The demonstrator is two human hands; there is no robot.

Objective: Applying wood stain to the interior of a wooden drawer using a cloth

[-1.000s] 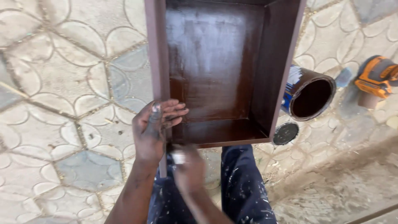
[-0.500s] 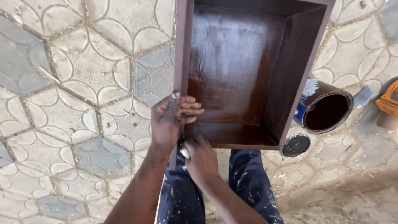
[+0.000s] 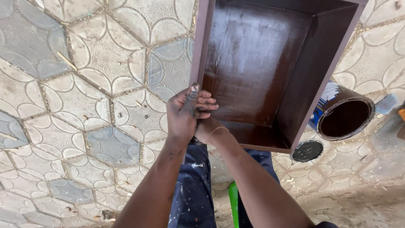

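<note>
A dark brown wooden box [image 3: 257,55], open towards me and glossy inside, stands tilted on the patterned floor. My left hand [image 3: 183,114] grips its near left corner, with the thumb up the outer edge and the fingers curled over the rim into the box. My right hand [image 3: 207,131] is tucked under and behind the left one, against the box's near bottom edge. Its fingers are hidden, so I cannot tell what it holds. A thin band shows on the right wrist.
An open paint can [image 3: 344,114], blue outside and brown inside, lies on its side right of the box. Its round dark lid [image 3: 307,150] lies on the floor in front of it. A green object [image 3: 233,202] shows between my paint-spotted trouser legs. Paving tiles cover the floor.
My right hand has risen from below the left hand to the box's near corner. The small pale thing seen in it earlier no longer shows. The left hand keeps its grip.
</note>
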